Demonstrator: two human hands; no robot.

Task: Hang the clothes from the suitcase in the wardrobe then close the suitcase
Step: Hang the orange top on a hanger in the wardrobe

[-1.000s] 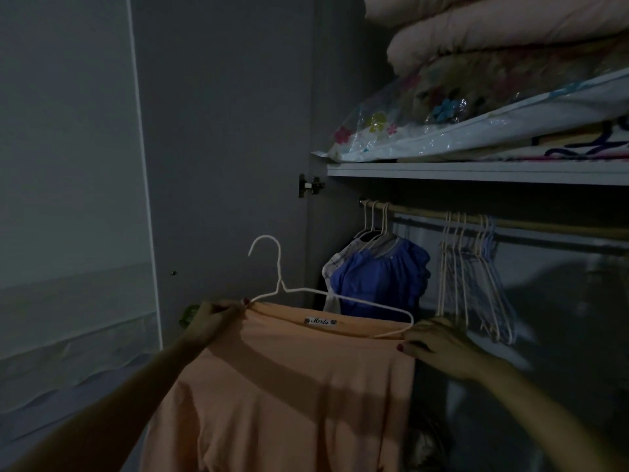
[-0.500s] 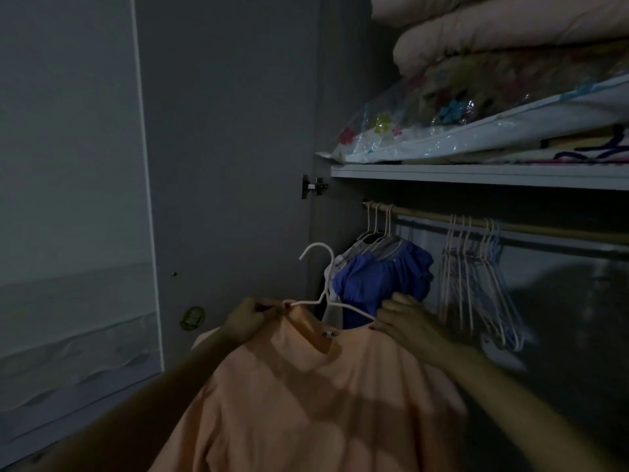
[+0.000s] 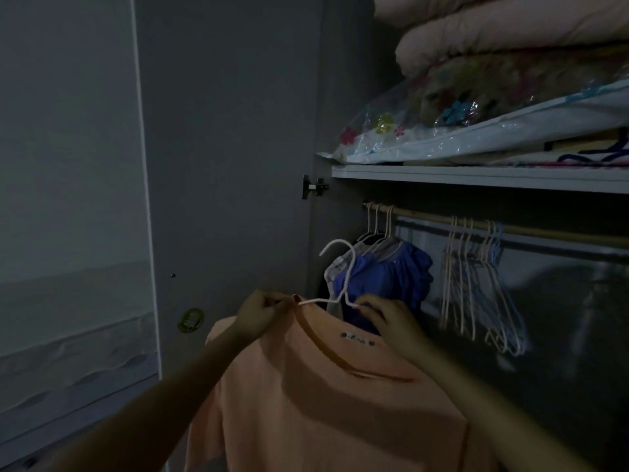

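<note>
Left hand: the left hand (image 3: 258, 313) is clenched on the neckline of the peach short-sleeved cotton top (image 3: 306, 396) at its left shoulder, where the white wire hanger (image 3: 340, 267) enters the collar.
Right hand: the right hand (image 3: 391, 318) pinches the hanger's right arm and the collar together at the other side of the neck.
Top: it hangs from both hands in front of the open wardrobe, label facing the camera, below the wooden clothes rail (image 3: 510, 228).
Hanger hook: free, upright, not on the rail.
Rail, left end: a blue ruffled blouse (image 3: 391, 277) and other garments hang just behind the hook.
Rail, middle: a bunch of bare pale hangers (image 3: 476, 284).
Shelf: the white wardrobe shelf (image 3: 476, 177) carries folded quilts in a clear flowered plastic bag (image 3: 442, 131).
Door: the grey wardrobe door (image 3: 221, 165) stands open at left.
Suitcase: not in view.
</note>
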